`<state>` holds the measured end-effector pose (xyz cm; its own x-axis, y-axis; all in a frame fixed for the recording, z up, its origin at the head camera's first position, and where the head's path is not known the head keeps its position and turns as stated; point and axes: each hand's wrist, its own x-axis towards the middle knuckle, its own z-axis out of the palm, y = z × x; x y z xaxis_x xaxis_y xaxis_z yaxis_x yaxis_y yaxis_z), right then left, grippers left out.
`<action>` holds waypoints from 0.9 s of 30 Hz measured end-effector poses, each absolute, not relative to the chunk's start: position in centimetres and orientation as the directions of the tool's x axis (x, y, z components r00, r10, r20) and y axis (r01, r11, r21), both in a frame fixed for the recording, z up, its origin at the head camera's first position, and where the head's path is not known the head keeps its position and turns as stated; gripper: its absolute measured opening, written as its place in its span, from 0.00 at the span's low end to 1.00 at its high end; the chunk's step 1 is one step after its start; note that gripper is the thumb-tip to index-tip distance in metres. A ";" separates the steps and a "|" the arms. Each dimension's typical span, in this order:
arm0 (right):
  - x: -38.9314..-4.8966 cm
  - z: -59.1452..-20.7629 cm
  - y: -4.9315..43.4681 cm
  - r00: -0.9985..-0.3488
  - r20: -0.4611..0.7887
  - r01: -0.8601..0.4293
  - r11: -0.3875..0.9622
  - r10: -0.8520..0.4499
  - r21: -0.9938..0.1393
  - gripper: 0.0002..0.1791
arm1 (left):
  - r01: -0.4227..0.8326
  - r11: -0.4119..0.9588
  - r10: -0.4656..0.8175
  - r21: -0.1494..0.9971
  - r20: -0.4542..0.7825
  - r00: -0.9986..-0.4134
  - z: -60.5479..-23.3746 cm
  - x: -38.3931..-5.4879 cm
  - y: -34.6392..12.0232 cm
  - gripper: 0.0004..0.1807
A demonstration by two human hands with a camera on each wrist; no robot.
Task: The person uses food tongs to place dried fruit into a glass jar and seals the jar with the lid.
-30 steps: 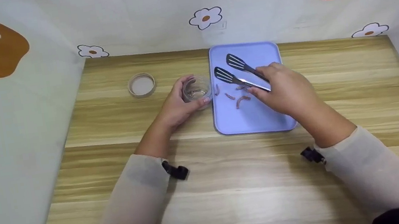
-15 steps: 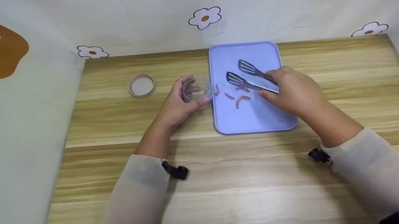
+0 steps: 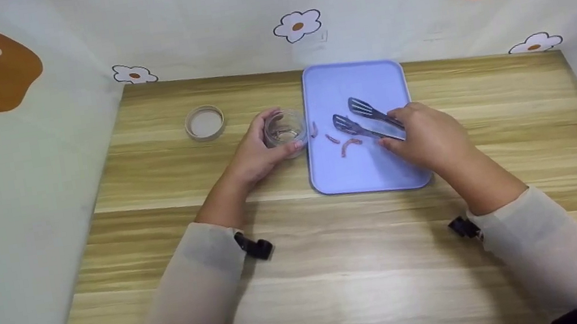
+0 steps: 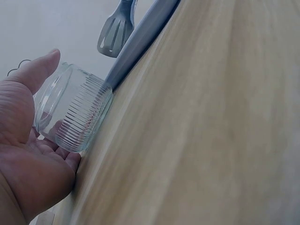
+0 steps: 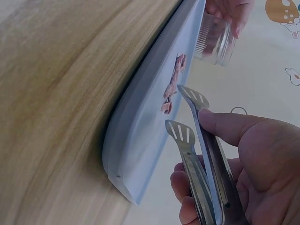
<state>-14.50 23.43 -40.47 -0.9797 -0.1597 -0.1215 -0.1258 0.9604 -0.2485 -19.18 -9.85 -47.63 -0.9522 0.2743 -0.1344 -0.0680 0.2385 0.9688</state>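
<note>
My left hand [image 3: 258,152] curls round a clear ribbed glass jar [image 3: 285,128] that stands open-topped on the table against the tray's left edge. My right hand [image 3: 427,132] grips a pair of tongs [image 5: 213,164] with dark slotted heads, thumb on one arm and fingers on the other. The two heads are spread apart above the blue tray [image 3: 370,172]. Several thin reddish-brown strips lie on the tray, among them a curved strip [image 3: 351,144] and a short strip [image 3: 332,138]. Part of the strips nearest the tongs is hidden behind a tong head [image 3: 348,124].
A round lid [image 3: 205,123], inner side up, lies on the wooden table [image 3: 327,270] left of the jar. Behind the table rises a pale wall covering [image 3: 221,17] with printed flowers and orange fruit; it also closes off the left side.
The right hand has drawn the tongs right and toward me, and their heads now cover a strip that showed half a second ago. The left hand and jar have stayed put.
</note>
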 end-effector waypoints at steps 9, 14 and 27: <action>-14.5 -40.6 23.5 -0.979 -0.095 -0.154 0.958 -0.181 -0.240 0.28 | -0.072 0.221 0.272 0.973 -0.132 -0.953 -47.7 -19.2 -9.8 0.52; -14.4 -40.8 23.6 -0.979 -0.098 -0.152 0.958 -0.180 -0.242 0.26 | -0.075 0.233 0.274 0.970 -0.140 -0.952 -47.8 -19.3 -9.8 0.53; -14.1 -40.4 23.7 -0.992 -0.037 -0.107 0.948 -0.123 -0.300 0.18 | -0.067 0.275 0.266 0.959 -0.143 -0.953 -47.8 -19.3 -9.9 0.53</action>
<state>-14.13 23.71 -40.38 -0.9916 -0.1235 -0.0374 -0.1067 0.9479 -0.3002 -19.30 -9.89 -47.77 -0.9534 0.2657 -0.1431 -0.0673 0.2753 0.9590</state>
